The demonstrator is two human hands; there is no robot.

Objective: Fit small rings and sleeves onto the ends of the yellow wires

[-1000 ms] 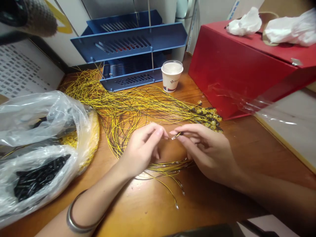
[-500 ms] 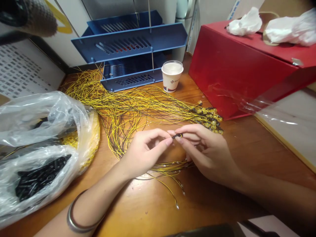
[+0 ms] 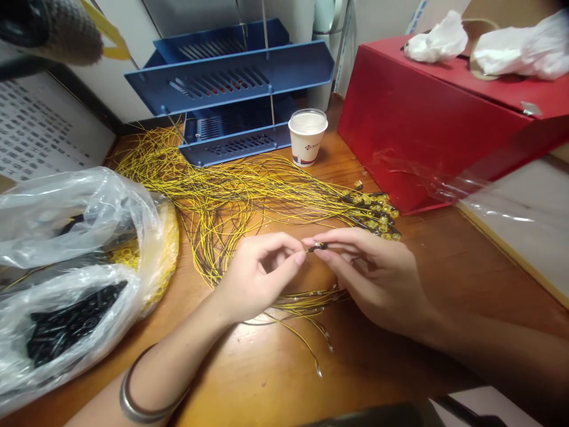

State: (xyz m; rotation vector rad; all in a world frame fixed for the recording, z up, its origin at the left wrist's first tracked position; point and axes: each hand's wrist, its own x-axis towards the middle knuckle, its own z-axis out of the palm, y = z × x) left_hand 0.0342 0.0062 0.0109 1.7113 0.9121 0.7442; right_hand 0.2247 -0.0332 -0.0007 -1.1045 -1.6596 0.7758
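Note:
My left hand (image 3: pixel 262 279) is closed in a pinch on a thin yellow wire (image 3: pixel 307 251). Opposite it, my right hand (image 3: pixel 377 276) pinches a small black plastic piece (image 3: pixel 319 247) between thumb and forefinger. The wire runs into the black piece, and a small gap shows between the two sets of fingertips. Below the hands lie several loose yellow-and-black wires (image 3: pixel 299 338) with small, shiny ends. Behind them spreads a large bundle of similar wires (image 3: pixel 249 178), ending at the right in a pile of yellow-capped black pieces (image 3: pixel 377 213).
On the left, one plastic bag (image 3: pixel 102 350) holds many black pieces, beside another with yellow rings (image 3: pixel 166 261). A paper cup (image 3: pixel 307 139) stands before a blue tray rack (image 3: pixel 240 77). A red box (image 3: pixel 427 118) with crumpled tissue (image 3: pixel 438 38) sits at right.
My left fingertips have drawn slightly left, off the black piece, so a bit of wire shows between the hands. My right hand keeps its pinch on the piece.

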